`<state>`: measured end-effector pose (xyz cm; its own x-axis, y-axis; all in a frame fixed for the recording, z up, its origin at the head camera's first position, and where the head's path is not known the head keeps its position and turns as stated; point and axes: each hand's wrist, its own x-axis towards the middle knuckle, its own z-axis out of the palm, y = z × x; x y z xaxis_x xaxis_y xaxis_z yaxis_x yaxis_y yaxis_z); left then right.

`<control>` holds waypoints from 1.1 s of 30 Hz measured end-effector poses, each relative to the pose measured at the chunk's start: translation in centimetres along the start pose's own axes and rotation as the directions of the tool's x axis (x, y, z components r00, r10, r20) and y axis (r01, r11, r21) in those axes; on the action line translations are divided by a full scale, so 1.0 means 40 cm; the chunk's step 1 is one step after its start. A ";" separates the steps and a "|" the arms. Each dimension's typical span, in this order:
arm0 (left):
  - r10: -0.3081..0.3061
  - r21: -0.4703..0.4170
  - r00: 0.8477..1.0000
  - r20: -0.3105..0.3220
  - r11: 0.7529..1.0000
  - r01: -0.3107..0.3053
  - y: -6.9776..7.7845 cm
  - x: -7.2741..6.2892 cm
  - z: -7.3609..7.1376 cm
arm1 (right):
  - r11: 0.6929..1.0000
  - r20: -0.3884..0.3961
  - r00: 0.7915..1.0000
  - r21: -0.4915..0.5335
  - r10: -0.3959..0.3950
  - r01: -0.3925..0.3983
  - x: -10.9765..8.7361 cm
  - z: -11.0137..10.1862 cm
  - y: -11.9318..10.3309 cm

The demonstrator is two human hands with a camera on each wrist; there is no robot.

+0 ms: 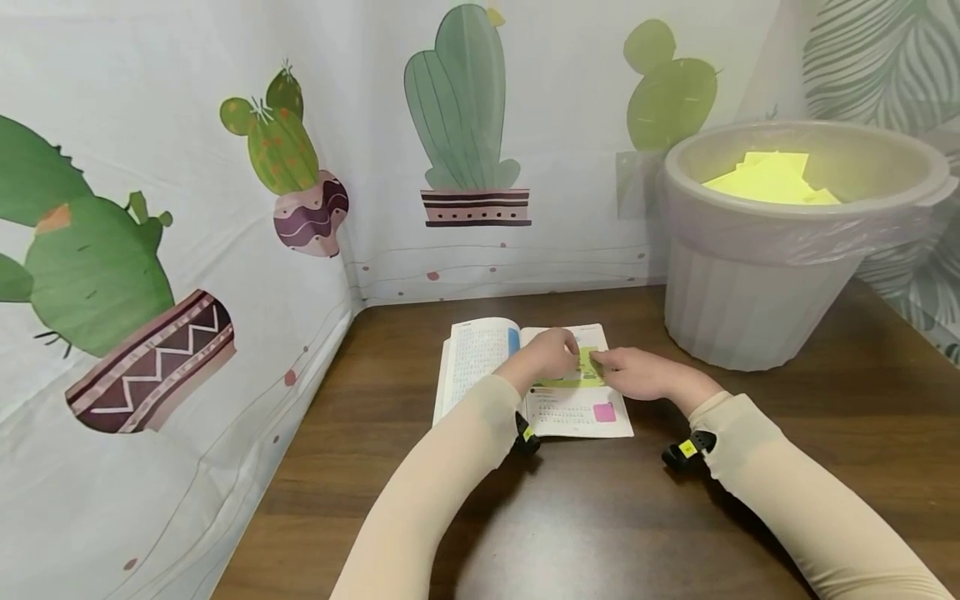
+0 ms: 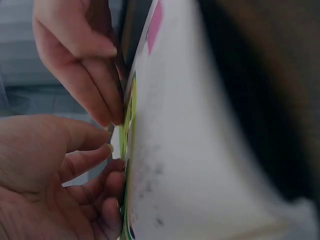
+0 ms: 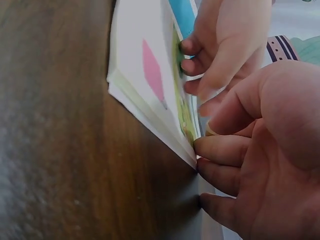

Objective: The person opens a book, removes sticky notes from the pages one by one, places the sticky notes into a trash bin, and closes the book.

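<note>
An open book [image 1: 576,422] lies on the table, its right page printed with a green picture and a pink box. Over that page my left hand [image 1: 551,353] bends its fingers down, the fingertips at the green picture. In the left wrist view, the thumb and first finger of my left hand [image 2: 60,170] come close together by a small pale patch; whether they pinch anything is unclear. From the right, my right hand [image 1: 637,372] reaches over the page's outer edge. Loosely bent fingers of my right hand [image 3: 260,145] touch the book's edge, close to the left hand's.
A large grey bin [image 1: 738,283] with a plastic liner stands at the back right of the wooden table [image 1: 570,517]. Yellow paper sheets [image 1: 772,179] lie inside it. A cactus-print cloth [image 1: 570,100] hangs behind the table and along its left side.
</note>
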<state>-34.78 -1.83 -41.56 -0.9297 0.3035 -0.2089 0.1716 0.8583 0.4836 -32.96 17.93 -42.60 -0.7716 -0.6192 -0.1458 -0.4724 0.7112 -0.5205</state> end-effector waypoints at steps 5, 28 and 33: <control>0.048 -0.029 0.999 -0.019 0.998 -0.049 -0.012 -0.039 -0.005 | 1.000 0.001 1.000 -0.004 0.004 -0.004 -0.001 0.002 -0.004; 0.247 -0.066 0.968 0.043 0.967 -0.244 -0.135 -0.201 -0.051 | 1.000 -0.016 1.000 -0.002 0.014 -0.014 -0.003 0.005 -0.008; 0.231 -0.085 0.972 0.030 0.970 -0.228 -0.145 -0.203 -0.042 | 1.000 -0.019 1.000 -0.005 0.013 -0.013 -0.002 0.006 -0.006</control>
<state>-28.78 -9.97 -41.24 -0.8547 0.5058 -0.1167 0.3504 0.7281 0.5892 -32.69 17.71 -42.65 -0.7853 -0.6039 -0.1365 -0.4647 0.7206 -0.5145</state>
